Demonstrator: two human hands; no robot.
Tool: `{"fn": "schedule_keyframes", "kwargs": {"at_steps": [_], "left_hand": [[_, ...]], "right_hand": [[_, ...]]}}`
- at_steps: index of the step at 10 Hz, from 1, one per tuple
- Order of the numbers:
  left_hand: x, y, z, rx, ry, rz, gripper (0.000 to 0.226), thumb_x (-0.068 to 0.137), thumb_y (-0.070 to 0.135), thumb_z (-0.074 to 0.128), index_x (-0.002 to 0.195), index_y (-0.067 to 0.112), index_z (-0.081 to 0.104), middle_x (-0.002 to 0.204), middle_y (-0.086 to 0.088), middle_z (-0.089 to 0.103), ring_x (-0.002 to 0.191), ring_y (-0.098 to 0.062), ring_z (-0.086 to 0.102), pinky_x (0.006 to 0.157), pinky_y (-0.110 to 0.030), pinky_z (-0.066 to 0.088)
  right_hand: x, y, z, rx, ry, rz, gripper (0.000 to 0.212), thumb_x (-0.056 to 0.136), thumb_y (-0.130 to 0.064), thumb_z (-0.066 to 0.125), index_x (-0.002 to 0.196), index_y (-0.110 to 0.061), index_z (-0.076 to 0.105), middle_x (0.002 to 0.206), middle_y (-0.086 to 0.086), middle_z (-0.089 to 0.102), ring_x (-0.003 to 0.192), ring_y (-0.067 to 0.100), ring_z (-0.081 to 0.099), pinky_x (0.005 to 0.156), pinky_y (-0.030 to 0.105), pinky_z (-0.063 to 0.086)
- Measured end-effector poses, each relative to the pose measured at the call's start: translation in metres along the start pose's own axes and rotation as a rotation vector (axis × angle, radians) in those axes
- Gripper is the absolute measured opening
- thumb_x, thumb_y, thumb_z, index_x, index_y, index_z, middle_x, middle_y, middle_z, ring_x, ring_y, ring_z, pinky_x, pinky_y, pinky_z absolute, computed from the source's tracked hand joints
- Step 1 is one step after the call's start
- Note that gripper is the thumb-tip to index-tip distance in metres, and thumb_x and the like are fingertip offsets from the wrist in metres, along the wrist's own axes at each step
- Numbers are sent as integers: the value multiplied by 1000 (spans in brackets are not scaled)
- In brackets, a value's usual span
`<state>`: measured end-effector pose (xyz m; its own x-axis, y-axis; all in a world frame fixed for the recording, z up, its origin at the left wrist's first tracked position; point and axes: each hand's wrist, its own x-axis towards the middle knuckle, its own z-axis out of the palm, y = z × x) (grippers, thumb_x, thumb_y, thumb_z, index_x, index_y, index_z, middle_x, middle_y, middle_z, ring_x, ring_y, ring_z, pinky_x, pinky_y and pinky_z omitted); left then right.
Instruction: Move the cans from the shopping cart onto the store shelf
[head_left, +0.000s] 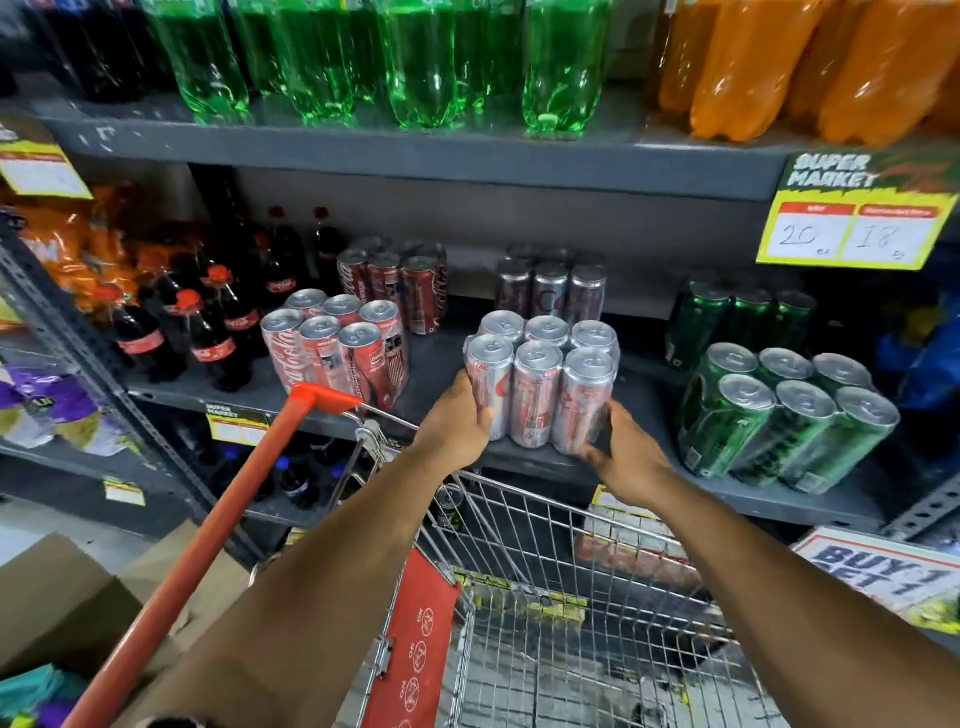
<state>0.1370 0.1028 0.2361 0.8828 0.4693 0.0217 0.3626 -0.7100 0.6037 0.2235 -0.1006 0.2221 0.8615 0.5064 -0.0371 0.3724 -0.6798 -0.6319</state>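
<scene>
Left hand (460, 423) and right hand (626, 457) are clamping the silver six-pack (540, 379) from both sides, grip holding it level, seating it on the shelf (436, 364) front edge.

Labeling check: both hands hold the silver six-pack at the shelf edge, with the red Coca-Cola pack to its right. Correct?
Not quite. The head view shows the red Coca-Cola pack left of the silver six-pack; the green can pack is to its right. Both hands do hold it.

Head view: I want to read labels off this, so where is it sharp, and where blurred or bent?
Head view: sharpest on the silver can pack between both hands; edges smear, the shelf lines bow from the wide lens, glare streaks the green bottles.
</scene>
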Motion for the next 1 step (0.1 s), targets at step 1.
{"fn": "schedule_keyframes", "kwargs": {"at_steps": [1], "left_hand": [[-26,12,-12,275,117,135,67,98,31,35,151,5,4,161,-16,9,148,-29,11,120,-40,14]], "right_hand": [[-42,10,-16,-197,-26,-122,67,91,-29,54,148,-16,21,153,9,36,137,27,38,111,35,34]]}}
